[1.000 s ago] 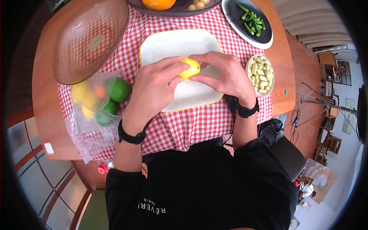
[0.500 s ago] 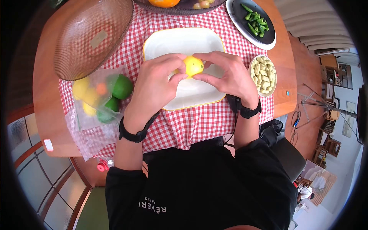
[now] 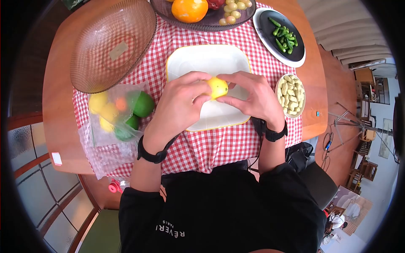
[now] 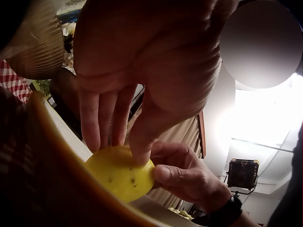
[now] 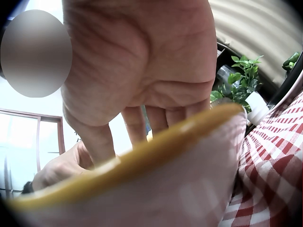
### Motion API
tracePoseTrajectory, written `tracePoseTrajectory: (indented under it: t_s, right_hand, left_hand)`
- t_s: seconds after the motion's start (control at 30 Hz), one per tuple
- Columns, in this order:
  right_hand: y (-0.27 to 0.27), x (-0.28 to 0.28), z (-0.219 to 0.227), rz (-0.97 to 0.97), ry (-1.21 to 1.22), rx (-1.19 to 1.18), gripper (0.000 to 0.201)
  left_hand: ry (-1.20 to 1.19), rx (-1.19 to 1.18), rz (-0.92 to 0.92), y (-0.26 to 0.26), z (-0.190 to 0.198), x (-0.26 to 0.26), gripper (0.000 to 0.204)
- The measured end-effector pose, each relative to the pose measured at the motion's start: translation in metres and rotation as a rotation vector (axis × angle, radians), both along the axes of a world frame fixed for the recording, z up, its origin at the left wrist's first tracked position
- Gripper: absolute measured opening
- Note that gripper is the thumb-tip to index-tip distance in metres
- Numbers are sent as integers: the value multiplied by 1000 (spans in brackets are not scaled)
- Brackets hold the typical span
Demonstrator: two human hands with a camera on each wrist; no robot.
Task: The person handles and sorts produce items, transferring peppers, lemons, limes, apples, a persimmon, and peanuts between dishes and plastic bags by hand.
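Both hands hold a yellow lemon [image 3: 218,88] over a white dish with a yellow rim [image 3: 219,122]. The left hand [image 3: 179,101] grips its left side with thumb and fingers; the right hand [image 3: 257,95] pinches its right side. In the left wrist view, small dark specks mark the lemon [image 4: 120,175], with the left thumb and fingertips on top of it and the right hand [image 4: 189,177] at its far side. In the right wrist view the dish rim [image 5: 142,163] hides most of the lemon and the fingertips of the right hand [image 5: 142,66].
At the left lie a plastic bag of yellow, orange and green fruit [image 3: 109,113] and a ribbed brown bowl [image 3: 95,55]. A fruit bowl [image 3: 202,26] stands behind the dish. Right of it are a plate of green peppers [image 3: 263,25] and a bowl of peanuts [image 3: 291,96].
The head view has shifted, so the table's things sit lower and more of the fruit bowl shows. Both hands still hold the lemon above the dish, its speckled end still towards the right.
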State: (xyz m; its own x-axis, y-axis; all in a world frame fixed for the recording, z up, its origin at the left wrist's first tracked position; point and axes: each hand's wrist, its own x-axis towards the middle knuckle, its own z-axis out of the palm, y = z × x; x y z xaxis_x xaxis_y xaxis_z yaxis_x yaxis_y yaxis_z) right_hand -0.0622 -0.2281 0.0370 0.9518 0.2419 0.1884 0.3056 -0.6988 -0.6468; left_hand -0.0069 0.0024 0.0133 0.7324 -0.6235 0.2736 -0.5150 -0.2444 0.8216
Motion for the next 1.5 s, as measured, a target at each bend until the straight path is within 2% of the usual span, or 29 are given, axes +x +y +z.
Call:
tracePoseTrajectory:
  t_s: [0.13, 0.3, 0.4, 0.6, 0.83, 0.9, 1.1, 1.17, 1.23, 1.43, 1.5]
  right_hand:
    - [2, -1, 0, -1, -20, -28, 46]
    - [0, 1, -4, 9, -68, 24, 41]
    - [0, 1, -3, 17, -58, -24, 40]
    - [-1, 1, -4, 18, -34, 88, 33]
    - [-3, 0, -3, 25, -71, 40, 26]
    - [-3, 0, -3, -5, -12, 101, 24]
    - [-2, -2, -5, -4, -85, 4, 25]
    - [-4, -1, -7, -1, -94, 15, 25]
    - [-6, 0, -5, -29, 6, 14, 27]
    - [-2, 2, -7, -1, -110, 24, 25]
    - [-2, 1, -4, 2, -82, 42, 25]
  left_hand:
    - [45, -15, 3, 0, 3, -2, 27]
    - [53, -31, -5, -8, 11, -4, 53]
    - [33, 39, -27, -7, 2, -3, 59]
    - [69, 38, -34, -4, 3, 0, 55]
    - [103, 17, -42, -4, 0, -2, 54]
    - [77, 36, -46, -4, 0, 0, 53]
    - [82, 40, -29, -6, 1, -2, 53]
    - [87, 39, -26, -6, 2, -2, 53]
    - [76, 34, -41, -6, 0, -1, 52]
    - [92, 35, -36, -6, 1, -2, 54]
    - [95, 27, -30, -6, -1, -3, 54]
